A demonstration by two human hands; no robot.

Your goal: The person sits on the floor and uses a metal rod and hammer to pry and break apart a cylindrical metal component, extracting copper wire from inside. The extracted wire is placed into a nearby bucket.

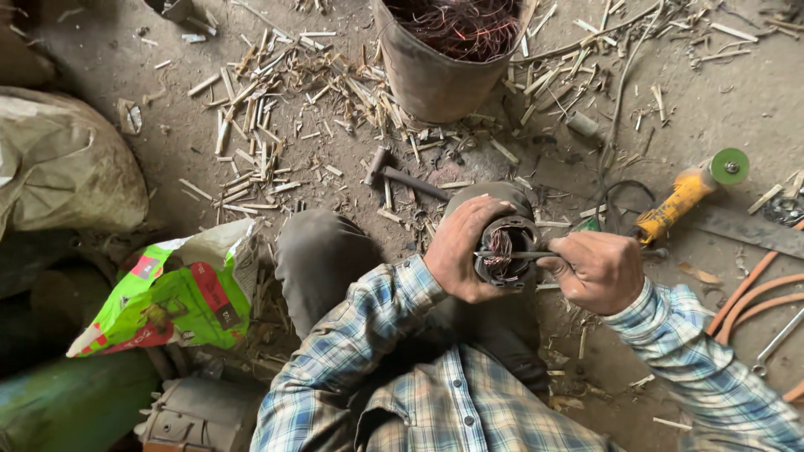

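Note:
My left hand [462,249] grips a round dark motor stator [507,251] with copper wire windings showing in its bore, held over my right knee. My right hand [596,271] is closed on a thin metal rod [512,254] that lies across the stator's opening and points left into the windings. Both sleeves are blue and white plaid. A hammer [400,176] lies on the dirt floor just beyond my knees.
A metal bucket [435,75] full of copper wire stands at the top centre. Wood-like slivers [251,125] litter the floor. A yellow angle grinder [691,191] lies at right, orange hoses [754,293] beyond it. A green and white bag [180,293] and a sack [59,159] sit at left.

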